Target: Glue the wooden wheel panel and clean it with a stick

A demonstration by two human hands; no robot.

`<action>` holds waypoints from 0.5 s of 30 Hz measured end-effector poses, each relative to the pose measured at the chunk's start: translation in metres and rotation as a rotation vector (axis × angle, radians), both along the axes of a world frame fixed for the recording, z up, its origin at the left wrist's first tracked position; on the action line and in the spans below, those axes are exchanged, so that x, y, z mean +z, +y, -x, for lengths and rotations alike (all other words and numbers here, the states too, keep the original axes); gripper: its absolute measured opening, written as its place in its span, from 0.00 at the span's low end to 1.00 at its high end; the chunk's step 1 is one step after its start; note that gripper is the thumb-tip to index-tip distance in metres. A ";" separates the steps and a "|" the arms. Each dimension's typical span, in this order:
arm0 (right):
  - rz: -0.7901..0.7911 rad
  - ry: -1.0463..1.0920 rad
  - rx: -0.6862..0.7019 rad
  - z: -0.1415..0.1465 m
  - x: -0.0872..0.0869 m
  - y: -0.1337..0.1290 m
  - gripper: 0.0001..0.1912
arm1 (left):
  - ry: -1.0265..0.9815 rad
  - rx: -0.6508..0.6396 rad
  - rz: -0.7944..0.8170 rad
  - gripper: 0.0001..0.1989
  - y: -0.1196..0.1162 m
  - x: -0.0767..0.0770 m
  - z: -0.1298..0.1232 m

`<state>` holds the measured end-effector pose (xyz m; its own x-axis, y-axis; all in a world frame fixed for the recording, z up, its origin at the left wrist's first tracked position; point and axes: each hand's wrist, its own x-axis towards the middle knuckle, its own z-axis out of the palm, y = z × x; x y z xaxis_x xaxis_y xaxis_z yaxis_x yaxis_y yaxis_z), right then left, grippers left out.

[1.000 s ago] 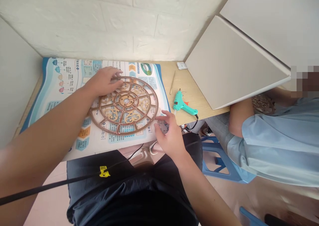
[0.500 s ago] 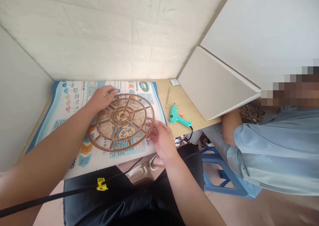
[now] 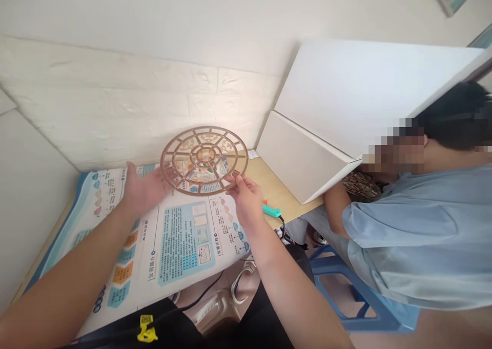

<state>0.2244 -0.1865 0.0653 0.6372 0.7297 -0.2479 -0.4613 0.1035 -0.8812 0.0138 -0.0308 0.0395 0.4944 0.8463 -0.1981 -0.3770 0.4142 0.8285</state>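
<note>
A round brown openwork wooden wheel (image 3: pixel 203 159) with spokes and scroll cut-outs is lifted off the desk and tilted up toward me. My left hand (image 3: pixel 144 190) holds its left lower rim with the palm open beneath it. My right hand (image 3: pixel 244 195) pinches the wheel's right lower rim. Below the wheel lies a large blue and white printed poster (image 3: pixel 172 236) on the wooden desk (image 3: pixel 277 192).
A teal glue gun (image 3: pixel 272 210) lies on the desk just right of my right hand, partly hidden. A white board partition (image 3: pixel 303 154) stands at the right. A person in a light blue shirt (image 3: pixel 415 236) sits beyond it on a blue stool (image 3: pixel 338 292).
The wheel, flat on the poster before, has been lifted and tilted up by both hands. The view has swung upward and the wall fills more of it.
</note>
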 end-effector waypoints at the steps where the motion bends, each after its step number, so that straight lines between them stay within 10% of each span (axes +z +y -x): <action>1: 0.001 -0.023 0.004 0.002 0.002 0.011 0.07 | 0.012 -0.079 0.001 0.50 -0.008 0.001 -0.005; 11: 0.387 -0.558 0.611 -0.024 0.007 0.012 0.14 | 0.127 -0.254 0.012 0.28 -0.023 -0.021 -0.017; 15: 0.679 -1.060 0.481 -0.069 0.016 0.037 0.06 | 0.144 -0.222 0.018 0.28 -0.016 -0.027 -0.013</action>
<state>0.2933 -0.1500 0.0811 0.4633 0.8639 -0.1976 0.6021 -0.4705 -0.6451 0.0272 -0.0471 0.0126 0.6330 0.7160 -0.2942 -0.1541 0.4889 0.8586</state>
